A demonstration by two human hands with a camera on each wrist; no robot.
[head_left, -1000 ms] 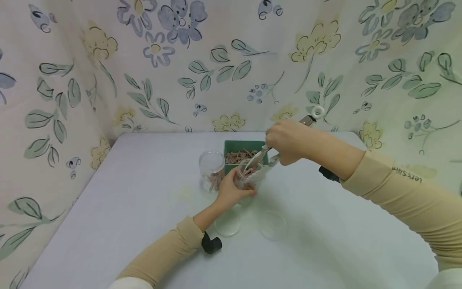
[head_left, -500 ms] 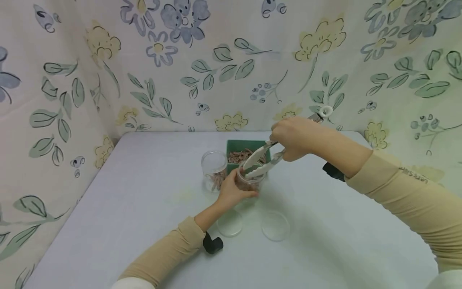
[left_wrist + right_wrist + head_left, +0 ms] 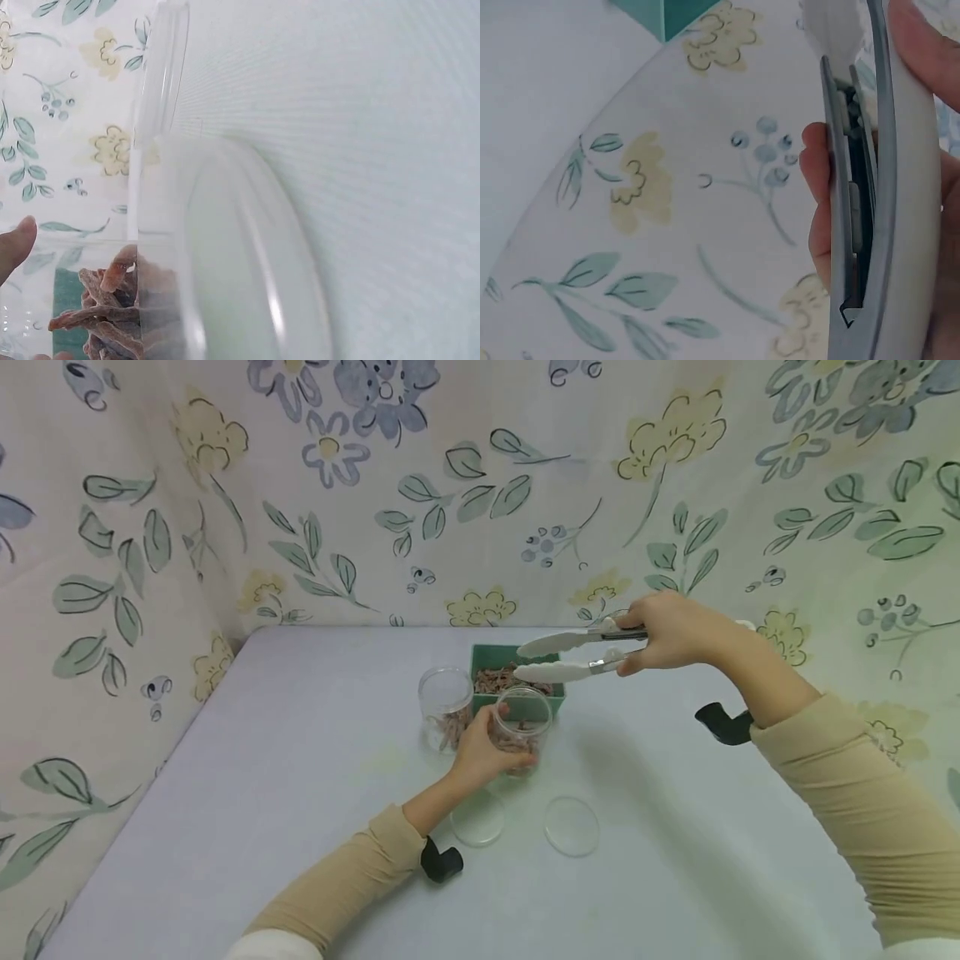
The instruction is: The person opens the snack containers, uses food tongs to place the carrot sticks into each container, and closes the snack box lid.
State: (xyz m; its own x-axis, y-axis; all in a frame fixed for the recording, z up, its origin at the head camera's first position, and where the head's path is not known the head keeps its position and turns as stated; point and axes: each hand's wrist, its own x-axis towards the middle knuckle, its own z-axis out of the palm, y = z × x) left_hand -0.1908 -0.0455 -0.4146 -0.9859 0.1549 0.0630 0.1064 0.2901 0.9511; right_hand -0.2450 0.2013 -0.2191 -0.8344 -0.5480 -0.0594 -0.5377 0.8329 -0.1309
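Observation:
My left hand [image 3: 480, 752] grips a clear plastic jar [image 3: 522, 740] on the table, fingers and thumb around its side. Brown dried strips [image 3: 109, 307] lie inside that jar. My right hand [image 3: 678, 631] holds a pair of tongs [image 3: 555, 672] with white tips, level and spread apart, nothing between them. They hang over a green rectangular container [image 3: 557, 703] of the same brown strips. In the right wrist view, fingers [image 3: 817, 176] wrap the metal handles of the tongs.
A second clear jar [image 3: 444, 693], partly filled with strips, stands left of the held one. Two clear round lids [image 3: 477, 843], [image 3: 572, 853] lie on the white table [image 3: 315, 760] nearer me. A floral cloth [image 3: 480, 543] hangs behind the table.
The tongs have come up out of the held jar and swung over the green container. Strips between their tips were released into the jar. My left hand stays on the jar.

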